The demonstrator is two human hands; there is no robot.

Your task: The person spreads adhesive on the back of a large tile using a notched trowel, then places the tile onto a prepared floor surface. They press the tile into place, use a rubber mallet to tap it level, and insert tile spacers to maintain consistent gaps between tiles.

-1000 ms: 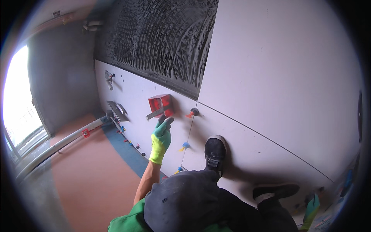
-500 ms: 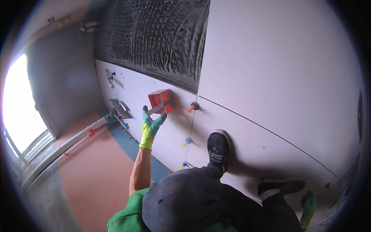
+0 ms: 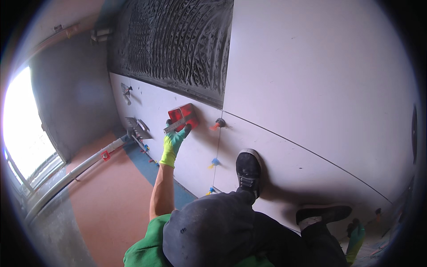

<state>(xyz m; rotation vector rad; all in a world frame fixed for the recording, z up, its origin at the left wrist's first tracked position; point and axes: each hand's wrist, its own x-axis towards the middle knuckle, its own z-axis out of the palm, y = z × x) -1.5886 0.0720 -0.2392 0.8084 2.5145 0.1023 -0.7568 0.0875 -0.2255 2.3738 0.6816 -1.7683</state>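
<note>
Since the earlier frame the left hand (image 3: pixel 174 139), in a yellow-green glove, has been brought onto the red tool (image 3: pixel 183 117), where half a second ago the fingers were spread open just short of it. The fingers are now seen curled narrowly around the tool's grey metal handle (image 3: pixel 174 126), with the red body lying just beyond the fingertips, flat on the large white tile (image 3: pixel 169 102). Past the tool, further from the fingers, a dark bed of combed adhesive (image 3: pixel 173 44) is laid out. To the right of the fingers, near them, a dark-capped spacer with an orange wedge (image 3: pixel 219 123) is set in the tile joint, and blue clips (image 3: pixel 214 162) are seen along the same joint nearer the wrist. A black shoe (image 3: pixel 248 171) is planted on the tile well apart from the fingers. The right hand (image 3: pixel 356 238), also gloved, is only glimpsed at the lower right edge; its finger state cannot be told.
</note>
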